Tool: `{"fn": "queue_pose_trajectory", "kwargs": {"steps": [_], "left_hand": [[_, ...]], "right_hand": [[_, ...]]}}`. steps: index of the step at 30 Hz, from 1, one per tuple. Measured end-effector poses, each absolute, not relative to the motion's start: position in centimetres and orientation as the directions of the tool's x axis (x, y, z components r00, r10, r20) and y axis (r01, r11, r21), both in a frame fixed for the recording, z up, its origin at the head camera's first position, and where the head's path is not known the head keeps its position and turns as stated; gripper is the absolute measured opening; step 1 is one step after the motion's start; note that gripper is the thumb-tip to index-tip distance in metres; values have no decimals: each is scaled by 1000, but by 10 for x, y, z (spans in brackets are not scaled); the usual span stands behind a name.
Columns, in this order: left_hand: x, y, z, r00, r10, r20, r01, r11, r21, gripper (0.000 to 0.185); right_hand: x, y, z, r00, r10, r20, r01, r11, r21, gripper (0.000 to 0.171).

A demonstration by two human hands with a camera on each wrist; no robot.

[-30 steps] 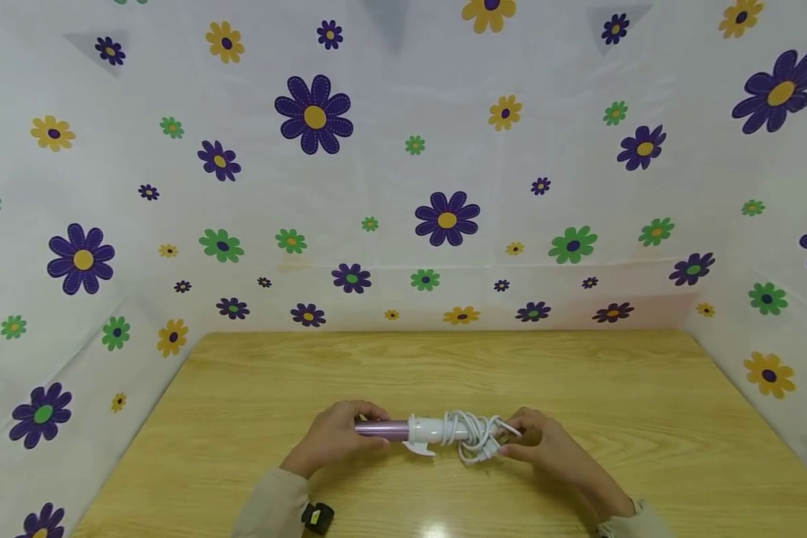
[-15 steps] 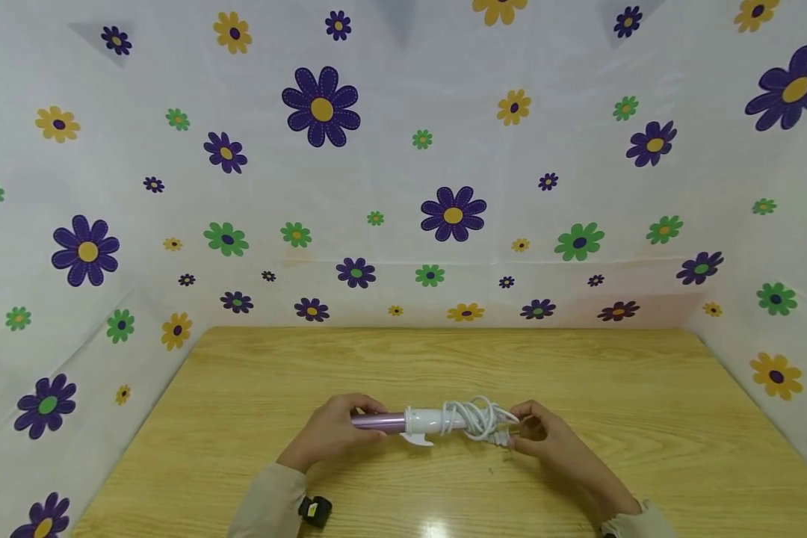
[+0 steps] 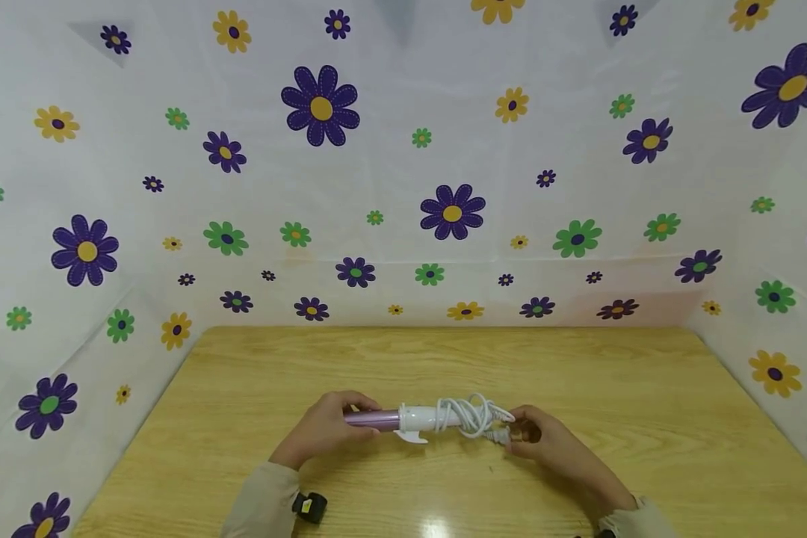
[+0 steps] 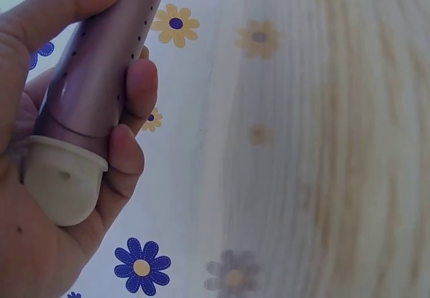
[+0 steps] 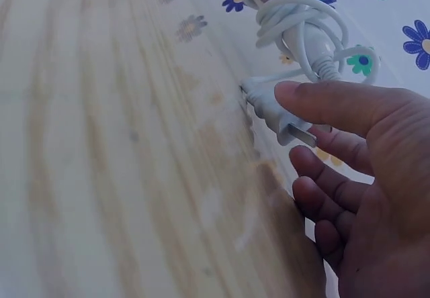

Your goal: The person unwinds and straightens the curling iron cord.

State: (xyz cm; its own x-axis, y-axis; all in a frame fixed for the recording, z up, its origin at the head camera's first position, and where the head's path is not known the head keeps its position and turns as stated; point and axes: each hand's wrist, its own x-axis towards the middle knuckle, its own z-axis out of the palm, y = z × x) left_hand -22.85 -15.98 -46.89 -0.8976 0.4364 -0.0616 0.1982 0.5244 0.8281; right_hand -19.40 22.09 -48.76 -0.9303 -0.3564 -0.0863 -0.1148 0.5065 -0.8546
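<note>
Holding a curling iron [image 3: 403,420] level just above the near middle of the wooden table [image 3: 578,373], we have our left hand [image 3: 323,427] wrapped round its pinkish-purple barrel [image 4: 101,76] on the left; the left wrist view shows the fingers [image 4: 138,86] curled snugly about it, with the cream end cap [image 4: 60,184] against the palm. To the right sits the white handle [image 3: 420,420], and around it the white cord [image 3: 474,415] is wound in loose loops. Our right hand [image 3: 551,448] is at the plug [image 5: 275,113], at the cord's free end: the thumb [image 5: 336,103] lies along the plug's top, while the other fingers are spread and relaxed just below the plug's prongs, so we cannot tell for sure that they pinch it.

What worries us is that soft contact. If only the thumb bears on the plug, it could slip away and drop onto the table. The loops look slack, so a tug to the right may drag several off at once and tangle them, or twist the iron in our left hand. The barrel is smooth, and a sideways pull could slide it through our fingers.

Around the table hang white sheets printed with flowers [image 3: 320,107].
</note>
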Motion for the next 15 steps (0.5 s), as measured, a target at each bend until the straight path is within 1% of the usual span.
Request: {"fn": "queue_pose_trajectory", "kwargs": {"steps": [6,9,15], "left_hand": [[-228,-163,-468,-892,447,-63,200,516,833,32],[-226,-164,-466,-893,446,-60,201,515,833,32],[-227,-165,-465,-893,447,-50,217,524,823,34]], "right_hand": [[-195,215,-487,-923,-378,-71,-167,560,-812,30],[-196,216,-486,-940,-334,-63,-150,574,-805,27],[-196,224,-481,-976,-207,-65,-59,542,-838,28]]}}
